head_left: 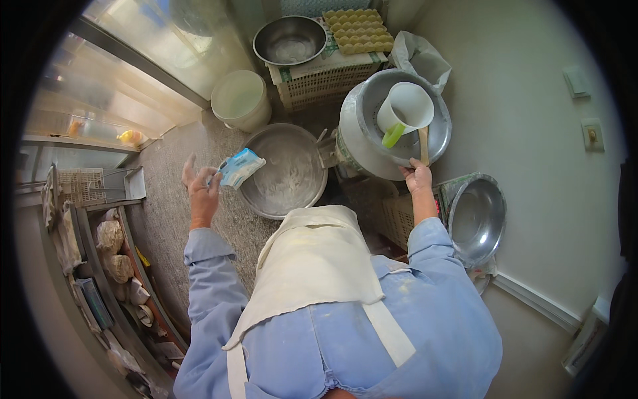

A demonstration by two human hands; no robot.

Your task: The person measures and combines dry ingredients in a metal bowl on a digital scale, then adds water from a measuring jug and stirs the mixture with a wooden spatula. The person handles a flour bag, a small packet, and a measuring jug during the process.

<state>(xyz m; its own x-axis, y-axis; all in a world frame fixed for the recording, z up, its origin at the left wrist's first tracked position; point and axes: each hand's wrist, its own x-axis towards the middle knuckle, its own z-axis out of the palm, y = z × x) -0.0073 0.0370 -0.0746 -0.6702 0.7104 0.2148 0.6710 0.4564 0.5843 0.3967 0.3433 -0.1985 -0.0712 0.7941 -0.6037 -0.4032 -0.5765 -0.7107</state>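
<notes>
Hands, two, bare, well apart: your left hand [201,189] was closed on the left end of one blue-and-white packet [241,167], some of its fingers raised; your right hand [417,176] was closed around one flat, light wooden handle [424,146]. The packet was held in the air, its far end overlapping the left rim of one wide metal bowl [282,163], which had whitish residue inside. The wooden handle lay at the near rim of one metal basin [442,126], which sat on a large white tub [355,126]; its far end met one white pitcher [415,106] with a green grip, tilted in that basin. Beyond the wide bowl you had one pale bucket [240,100], and a plastic crate [325,90] bearing a dark-rimmed metal bowl [290,41] and a yellowish egg tray [359,32]. Beside the tub stood one white plastic bag [425,60]; to your right, one shiny steel basin [477,219], tipped on its side. You wore a cream apron [309,266] over blue clothing.
</notes>
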